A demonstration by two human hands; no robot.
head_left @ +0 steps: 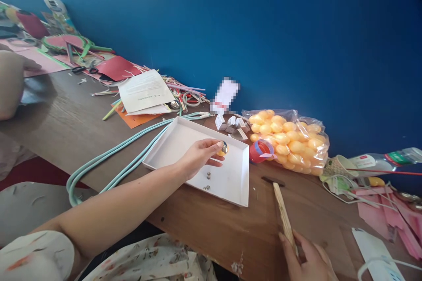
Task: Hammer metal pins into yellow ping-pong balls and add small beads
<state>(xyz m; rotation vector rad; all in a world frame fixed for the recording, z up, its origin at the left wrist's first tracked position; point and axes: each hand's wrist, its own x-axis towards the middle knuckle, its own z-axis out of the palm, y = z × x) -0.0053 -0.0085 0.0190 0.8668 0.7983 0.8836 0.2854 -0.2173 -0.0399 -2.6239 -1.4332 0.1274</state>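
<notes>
My left hand (201, 156) is over a shallow white box lid (237, 184), pinching a shiny round metal piece (224, 147) between thumb and fingers. A yellow patch shows on its underside; its exact kind is unclear. Inside the lid lie several tiny metal beads (208, 176). At the lower right, my right hand (306, 257) has its fingers round the end of a hammer's wooden handle. The hammer (282, 208) has a dark narrow head and rests on the brown table beside the lid.
Behind the lid are a bag of orange balls (290, 140), a red-and-blue tape roll (261, 151) and small tagged blocks (234, 126). Pale green cords (132, 151) loop at left, near papers (145, 92). Another person's arm (9, 79) is far left; a bottle (379, 161) lies right.
</notes>
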